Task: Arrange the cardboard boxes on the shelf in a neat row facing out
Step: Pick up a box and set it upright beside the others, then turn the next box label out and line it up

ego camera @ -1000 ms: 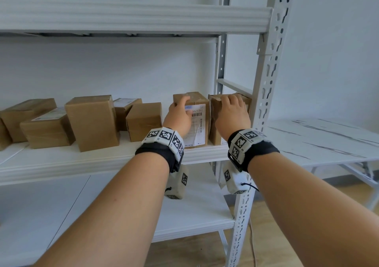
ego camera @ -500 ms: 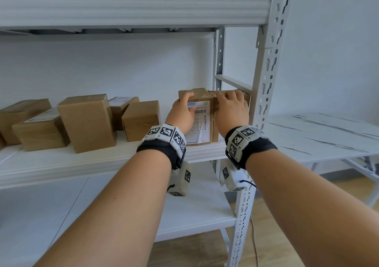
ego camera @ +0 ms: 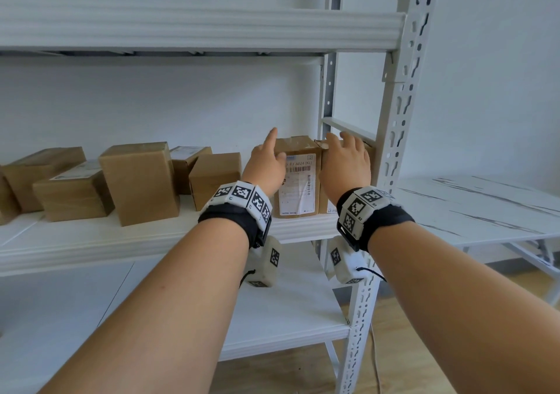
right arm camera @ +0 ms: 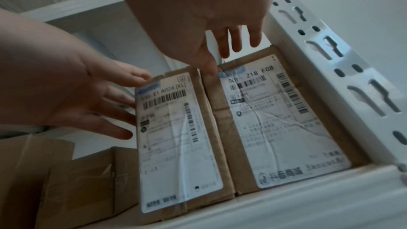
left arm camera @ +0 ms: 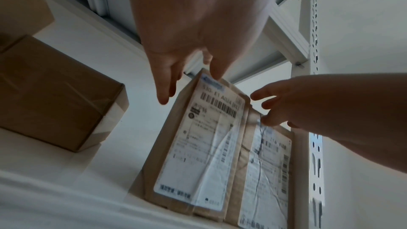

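Note:
Two upright cardboard boxes stand pressed side by side at the right end of the middle shelf (ego camera: 151, 242), white shipping labels facing out. They are the left labelled box (ego camera: 298, 181) (left arm camera: 198, 145) (right arm camera: 176, 137) and the right labelled box (ego camera: 325, 204) (left arm camera: 268, 163) (right arm camera: 275, 119). My left hand (ego camera: 266, 163) (left arm camera: 176, 76) (right arm camera: 88, 102) hovers by the left box's upper left corner, fingers straight and spread, holding nothing. Straight-fingered, my right hand (ego camera: 345, 160) (right arm camera: 220, 41) (left arm camera: 308, 107) reaches over the right box's top edge.
Further left on the shelf stand a small plain box (ego camera: 213, 178), a tall plain box (ego camera: 139, 181) and a flat box (ego camera: 72, 193), set at uneven angles, with more behind. The slotted shelf post (ego camera: 397, 151) adjoins the right box. A white table (ego camera: 485, 206) stands at right.
The two labelled boxes were pushed together, closing the gap between them. My left hand has since let go of the left box and opened its fingers. The right hand stays over the right box.

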